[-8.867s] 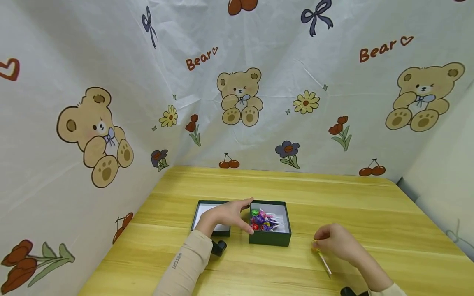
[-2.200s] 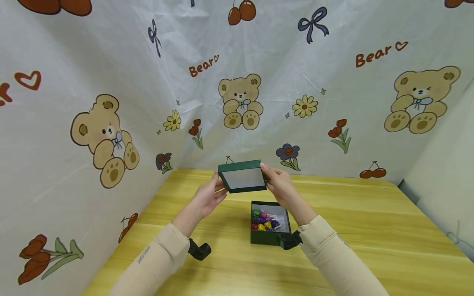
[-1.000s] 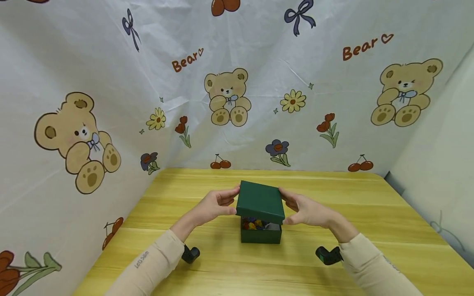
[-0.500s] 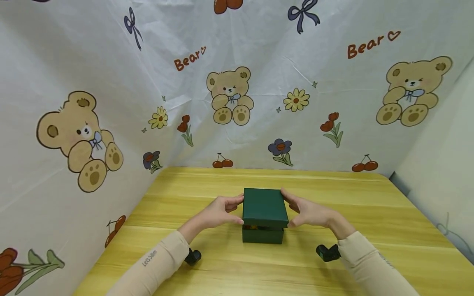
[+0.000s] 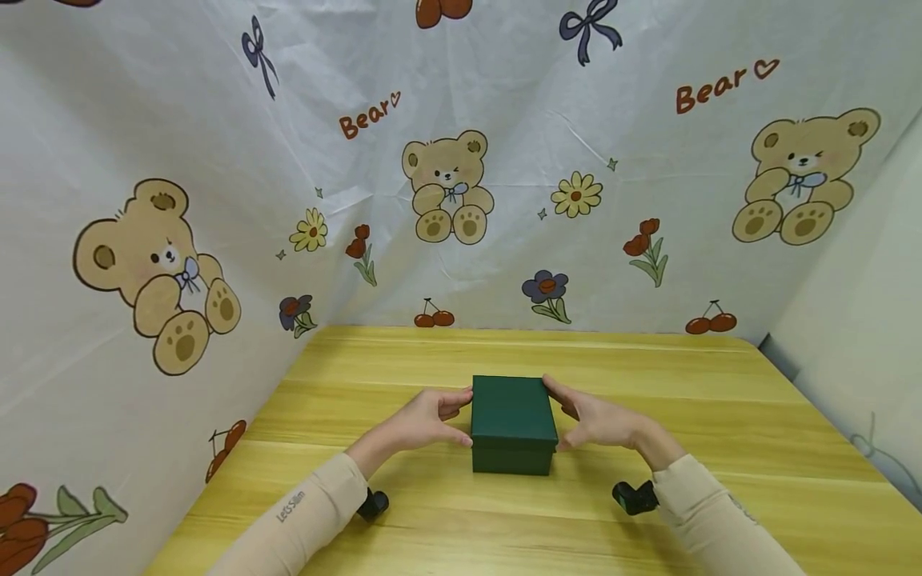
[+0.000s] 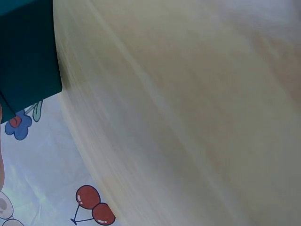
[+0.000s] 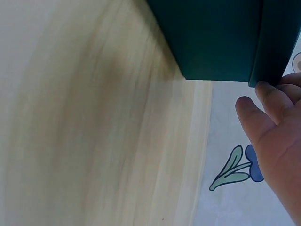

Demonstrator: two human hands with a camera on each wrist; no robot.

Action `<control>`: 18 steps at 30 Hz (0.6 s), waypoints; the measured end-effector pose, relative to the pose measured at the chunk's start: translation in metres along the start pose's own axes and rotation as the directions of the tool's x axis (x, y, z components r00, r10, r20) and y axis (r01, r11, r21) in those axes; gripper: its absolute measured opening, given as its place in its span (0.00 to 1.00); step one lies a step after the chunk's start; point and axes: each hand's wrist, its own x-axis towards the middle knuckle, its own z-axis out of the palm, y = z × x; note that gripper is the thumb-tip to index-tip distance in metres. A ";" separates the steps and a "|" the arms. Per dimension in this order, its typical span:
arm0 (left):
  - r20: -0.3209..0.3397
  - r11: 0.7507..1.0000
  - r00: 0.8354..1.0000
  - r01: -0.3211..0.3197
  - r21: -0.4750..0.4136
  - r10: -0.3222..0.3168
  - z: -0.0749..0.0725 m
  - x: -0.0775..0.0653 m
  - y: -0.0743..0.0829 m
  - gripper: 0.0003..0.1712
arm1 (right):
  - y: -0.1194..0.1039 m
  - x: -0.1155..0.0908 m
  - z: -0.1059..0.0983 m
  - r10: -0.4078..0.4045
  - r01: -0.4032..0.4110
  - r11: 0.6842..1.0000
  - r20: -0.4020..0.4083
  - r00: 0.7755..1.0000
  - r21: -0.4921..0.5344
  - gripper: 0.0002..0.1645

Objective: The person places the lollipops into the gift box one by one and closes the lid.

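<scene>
A dark green box lid [image 5: 511, 406] sits level over the matching green box [image 5: 511, 462], and a thin seam runs between them. The candies inside are hidden. My left hand [image 5: 421, 420] holds the lid's left side, fingers towards the back and thumb by the front corner. On the opposite side my right hand [image 5: 608, 420] holds the lid, its fingertips at the back corner and thumb near the front one. The right wrist view has the fingers [image 7: 273, 103] touching the lid's edge. In the left wrist view only the box's side [image 6: 28, 56] and a sliver of hand show.
The box stands on a wood-grain table [image 5: 403, 520]. Behind and to the left hangs a white cloth [image 5: 504, 96] printed with bears and flowers. Black wrist cameras [image 5: 635, 497] sit below both hands. A pale wall [image 5: 857, 320] rises on the right.
Seconds ago the right hand held a yellow lollipop beside the uncovered box. Then both hands lifted the lid, brought it over the box and lowered it; the front gap showing candies has closed.
</scene>
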 end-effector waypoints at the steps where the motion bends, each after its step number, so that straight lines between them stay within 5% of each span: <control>1: -0.003 1.000 1.000 0.004 0.000 -0.004 0.000 0.000 0.000 0.48 | 0.001 0.000 0.001 -0.001 0.001 1.000 -0.002 1.000 0.002 0.70; 18: 0.005 0.999 0.999 0.037 0.032 -0.037 0.003 0.002 -0.009 0.48 | 0.012 0.001 0.008 -0.008 0.009 1.000 -0.009 1.000 0.030 0.70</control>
